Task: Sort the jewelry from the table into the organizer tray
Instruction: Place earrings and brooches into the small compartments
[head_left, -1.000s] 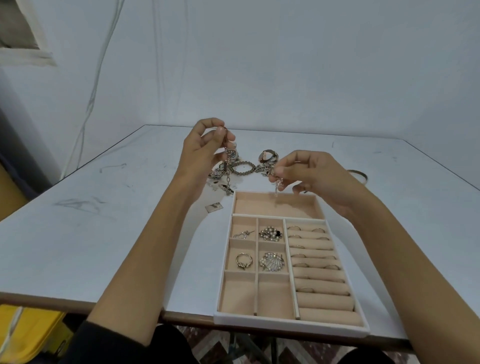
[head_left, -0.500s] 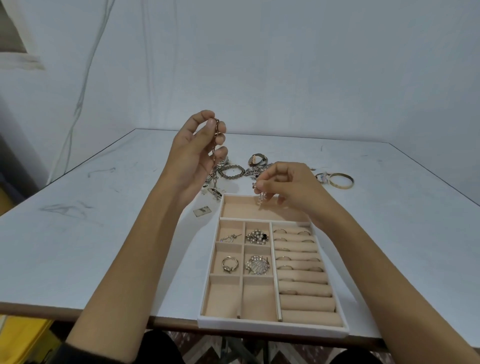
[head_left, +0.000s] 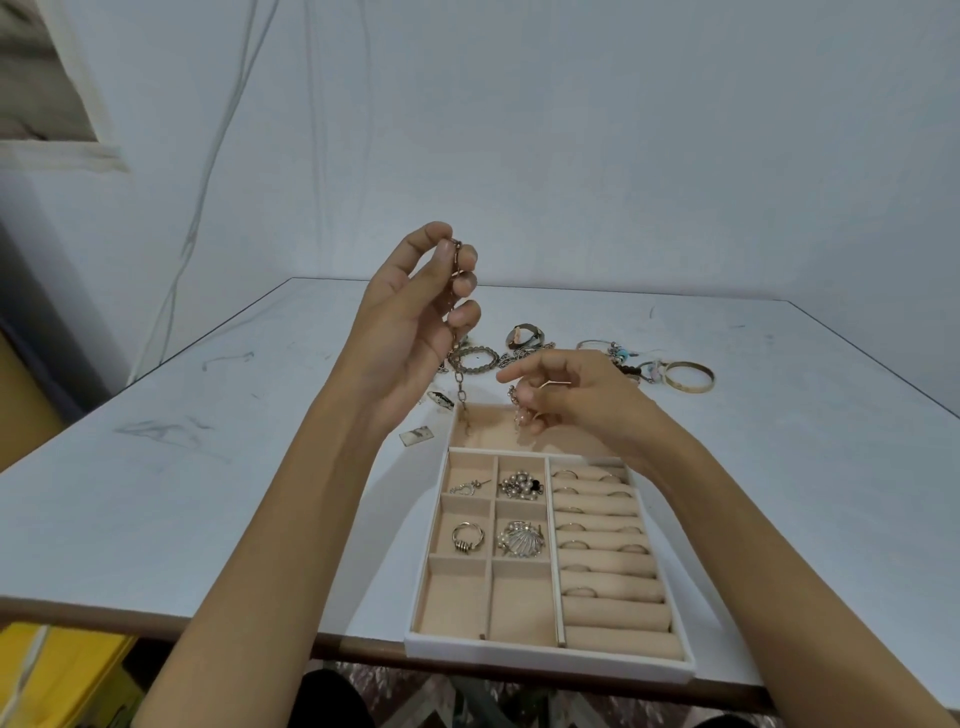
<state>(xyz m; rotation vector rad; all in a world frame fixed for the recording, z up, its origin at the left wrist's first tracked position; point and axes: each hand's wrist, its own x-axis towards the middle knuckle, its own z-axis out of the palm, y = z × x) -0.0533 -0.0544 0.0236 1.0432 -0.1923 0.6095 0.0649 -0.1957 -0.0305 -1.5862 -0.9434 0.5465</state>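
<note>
Raised higher than a second ago, a link chain (head_left: 459, 358) is pinched at its top end between the thumb and fingertips of the left hand (head_left: 415, 322), held up above the far-left corner of the organizer tray (head_left: 545, 660). Its lower end is seen hanging down over the long far compartment of the tray; whether it touches the lining cannot be told. The right hand (head_left: 576, 400), lowered since the earlier frame, is curled over the same compartment, with a small pale piece (head_left: 519, 410) gripped by the fingertips; what that piece is cannot be made out, and it may belong to the chain.

Inside the tray, a ring (head_left: 467, 538), a shell brooch (head_left: 521, 540), a pearl cluster (head_left: 519, 486) and a small pin (head_left: 467, 487) are laid in separate square cells, while thin rings (head_left: 597, 545) are slotted between the rolls on the tray's right side. The far-right corner of the tray is hidden by the right wrist.

Beyond the tray, unsorted jewelry (head_left: 524, 348) is scattered on the table (head_left: 156, 493), with a gold bangle (head_left: 688, 376) lying to the far right of it. A small tag (head_left: 416, 435) is lying just left of the tray; no writing on it can be read.
</note>
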